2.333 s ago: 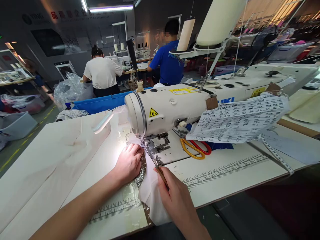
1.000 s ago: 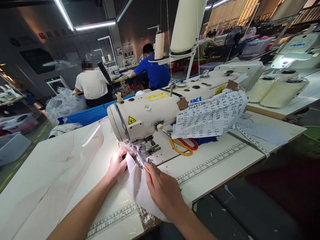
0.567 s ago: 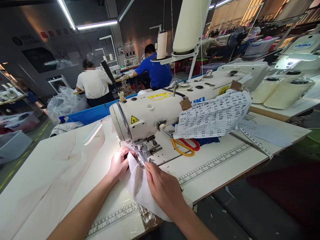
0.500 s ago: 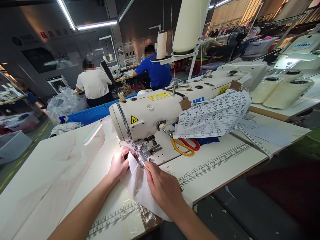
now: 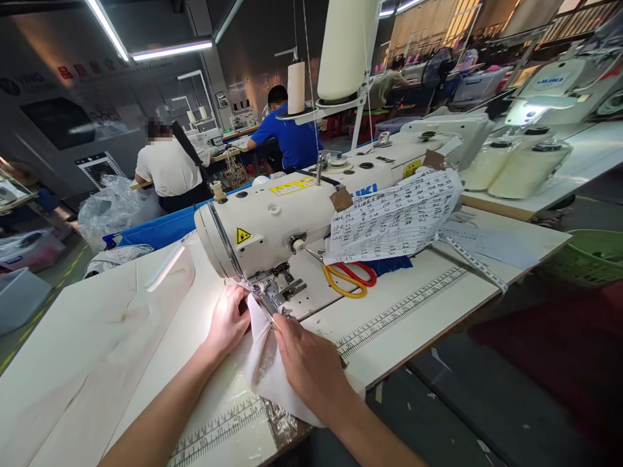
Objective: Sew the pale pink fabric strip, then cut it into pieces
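Note:
A cream sewing machine (image 5: 272, 227) stands on the white table (image 5: 413, 311). A piece of white fabric (image 5: 265, 370) lies under its presser foot (image 5: 270, 295) and hangs over the table's front edge. My left hand (image 5: 228, 321) has its fingers curled on the fabric just left of the presser foot. My right hand (image 5: 306, 366) pinches the fabric's edge just in front of the foot, fingers closed, possibly with a thin tool that I cannot make out.
Scissors with yellow and red handles (image 5: 348, 277) lie right of the needle, under a printed paper sheet (image 5: 394, 217) taped to the machine. Thread cones (image 5: 345, 48) stand above. A long white fabric piece (image 5: 87, 337) covers the table's left. Two people sit at machines behind; a green basket (image 5: 588, 259) is at right.
The fabric's edge has been folded up at the presser foot and both hands have closed in around it. Over the last second the hands hardly move; the camera has shifted slightly.

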`<state>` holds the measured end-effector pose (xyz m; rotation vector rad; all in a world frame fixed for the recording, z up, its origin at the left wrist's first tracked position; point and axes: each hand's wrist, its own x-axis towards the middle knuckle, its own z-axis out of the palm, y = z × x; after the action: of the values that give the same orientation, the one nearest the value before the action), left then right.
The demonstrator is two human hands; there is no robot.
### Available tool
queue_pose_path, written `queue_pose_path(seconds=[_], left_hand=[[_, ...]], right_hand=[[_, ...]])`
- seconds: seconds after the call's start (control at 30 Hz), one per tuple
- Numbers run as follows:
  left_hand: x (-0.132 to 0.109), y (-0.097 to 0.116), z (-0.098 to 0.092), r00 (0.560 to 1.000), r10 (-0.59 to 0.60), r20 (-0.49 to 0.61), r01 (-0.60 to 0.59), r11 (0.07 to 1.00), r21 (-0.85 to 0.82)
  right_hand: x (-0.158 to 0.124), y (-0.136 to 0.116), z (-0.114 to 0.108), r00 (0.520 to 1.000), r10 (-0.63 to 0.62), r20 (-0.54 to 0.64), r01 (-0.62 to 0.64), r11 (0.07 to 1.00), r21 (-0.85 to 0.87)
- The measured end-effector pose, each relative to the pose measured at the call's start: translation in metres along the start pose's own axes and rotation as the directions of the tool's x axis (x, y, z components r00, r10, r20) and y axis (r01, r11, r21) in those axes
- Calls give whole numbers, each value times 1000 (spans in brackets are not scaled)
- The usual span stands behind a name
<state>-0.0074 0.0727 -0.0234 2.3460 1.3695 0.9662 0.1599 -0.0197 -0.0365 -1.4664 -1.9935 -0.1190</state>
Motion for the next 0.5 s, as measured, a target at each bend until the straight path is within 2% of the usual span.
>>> queue_pose_path(seconds=[0.13, 0.27, 0.4, 0.5], left_hand=[[-1, -3, -2, 1000, -20, 22, 23, 995, -100], [-1, -2, -5, 1000, -18, 22, 20, 995, -95], [-1, 2, -5, 997, 73, 4, -73, 997, 7], [0, 4, -7, 984, 176, 28, -177, 981, 74]], right_hand=[[0, 0, 0, 999, 21, 27, -21, 1000, 5], [2, -2, -3, 994, 58, 90, -57, 998, -11], [6, -4, -4, 989, 72, 130, -67, 997, -41], [5, -5, -2, 992, 60, 113, -55, 997, -55]])
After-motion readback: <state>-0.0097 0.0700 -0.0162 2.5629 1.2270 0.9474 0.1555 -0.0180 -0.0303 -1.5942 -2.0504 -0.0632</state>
